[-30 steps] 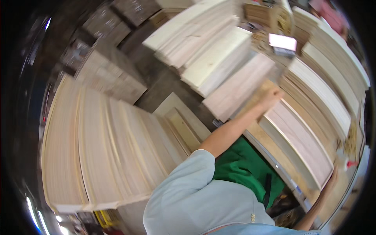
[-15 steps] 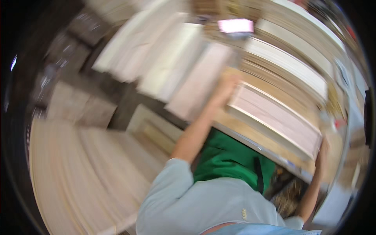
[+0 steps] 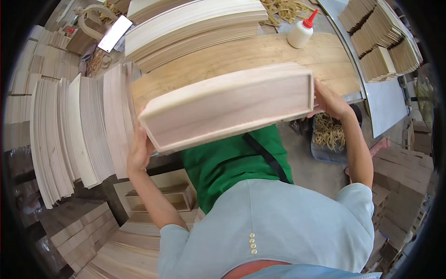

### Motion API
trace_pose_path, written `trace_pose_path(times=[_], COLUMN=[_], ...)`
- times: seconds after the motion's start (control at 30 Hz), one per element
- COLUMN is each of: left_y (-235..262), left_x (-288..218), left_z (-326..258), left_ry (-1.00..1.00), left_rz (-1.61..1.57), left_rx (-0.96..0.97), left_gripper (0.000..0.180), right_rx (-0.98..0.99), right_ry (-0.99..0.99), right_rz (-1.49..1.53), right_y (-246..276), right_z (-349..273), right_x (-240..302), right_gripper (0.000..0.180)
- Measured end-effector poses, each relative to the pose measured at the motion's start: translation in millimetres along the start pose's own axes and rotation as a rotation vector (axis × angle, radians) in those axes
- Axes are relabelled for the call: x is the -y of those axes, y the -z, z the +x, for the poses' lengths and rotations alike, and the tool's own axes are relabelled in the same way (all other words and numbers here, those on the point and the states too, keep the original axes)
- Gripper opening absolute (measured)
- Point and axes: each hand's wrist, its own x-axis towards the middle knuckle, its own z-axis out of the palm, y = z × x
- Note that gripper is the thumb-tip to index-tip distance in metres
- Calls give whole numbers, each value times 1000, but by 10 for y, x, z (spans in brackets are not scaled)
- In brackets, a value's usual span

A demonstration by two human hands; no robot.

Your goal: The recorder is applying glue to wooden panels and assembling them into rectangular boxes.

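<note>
A long, shallow wooden box [image 3: 227, 109] is held between my hands, crosswise in front of my body and above the bench's near edge. Its inner panel tilts toward me, framed by a thin raised rim. My left hand [image 3: 139, 149] presses its palm and fingers against the box's left end. At the opposite end, my right hand [image 3: 329, 100] grips the right side, its fingertips partly hidden behind the rim. Beyond the box lies the wooden work board [image 3: 337, 65] on the bench. A white squeeze bottle [image 3: 300, 35] with a red nozzle stands on it.
Stacked wooden boards [image 3: 195, 37] line the bench's far side, and more board stacks [image 3: 86, 130] stand to the left. A lit phone [image 3: 115, 34] leans at the back left. Tan bands [image 3: 288, 11] lie behind the bottle; others fill a container [image 3: 329, 132] lower right. Wooden pieces [image 3: 381, 42] stand far right.
The box has risen from the board and tilted, now closer to my body. Both hands stay at its ends. My view has swung to the right and the blur has gone.
</note>
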Motion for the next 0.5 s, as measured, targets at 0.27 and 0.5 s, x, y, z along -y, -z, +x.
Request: trace_pose_path(times=[0.27,0.5], left_y=[-101,-116], left_x=[27,-336], left_z=[-69,328], left_ry=[-216,-176], left_rz=[-304,-44], left_rx=[-157,69], left_gripper=[67,117], right_rx=[59,309], right_ry=[96,490], right_rz=[283,173], right_y=[-7,105], right_z=[44,374], right_x=[51,327], right_gripper=[85,119])
